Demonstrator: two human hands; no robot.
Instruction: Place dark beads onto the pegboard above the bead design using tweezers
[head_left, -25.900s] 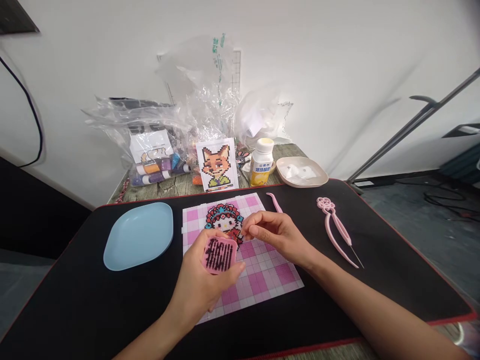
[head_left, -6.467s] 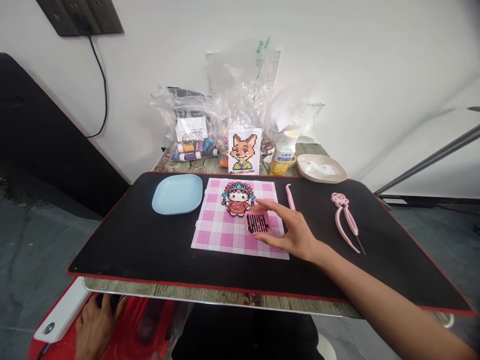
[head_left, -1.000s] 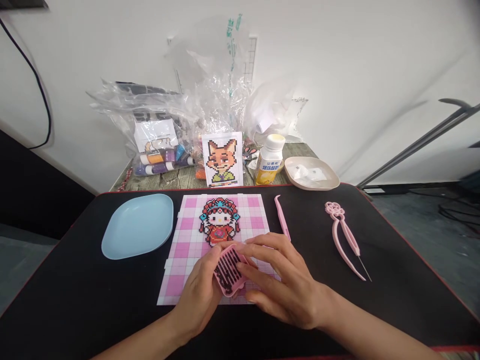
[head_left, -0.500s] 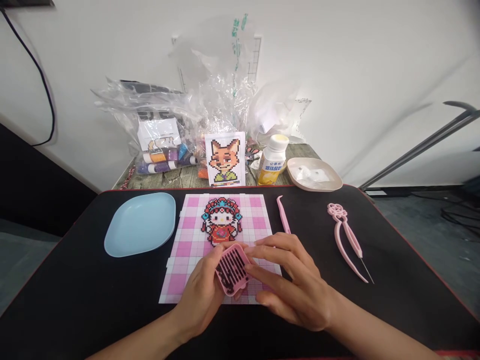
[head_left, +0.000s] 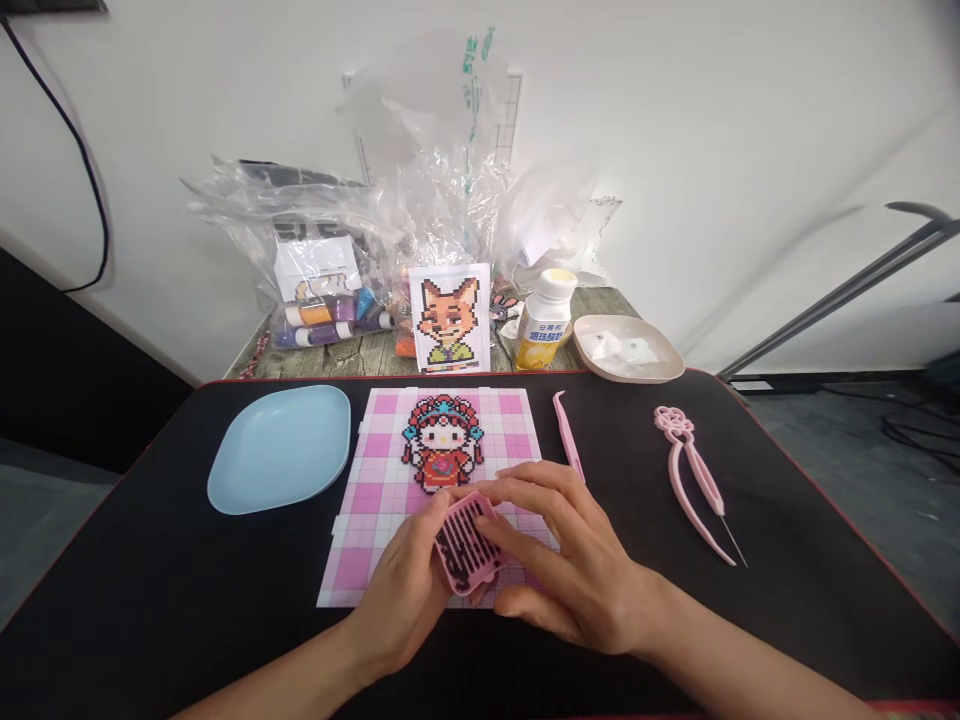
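Observation:
A small pink ridged bead tray is tilted in my left hand, whose thumb and fingers grip its left side and underside. Dark beads line the tray's grooves and heap at its near left corner. My right hand reaches over from the right with fingers apart, one fingertip on the tray's inside and another at its far rim. Beneath both hands lies a pink-and-white checked pegboard. A bead picture of a white cat figure in red costume covers its upper middle.
Left of the board sits a blue plate. To the right are pink curved tweezers and a pink tool with a needle tip. Behind stand a fox pattern card, a bottle, a cream dish and bags of bead tubes.
My right hand has shifted slightly left, its fingers now further over the tray. The tray has moved a little to the right in my left hand.

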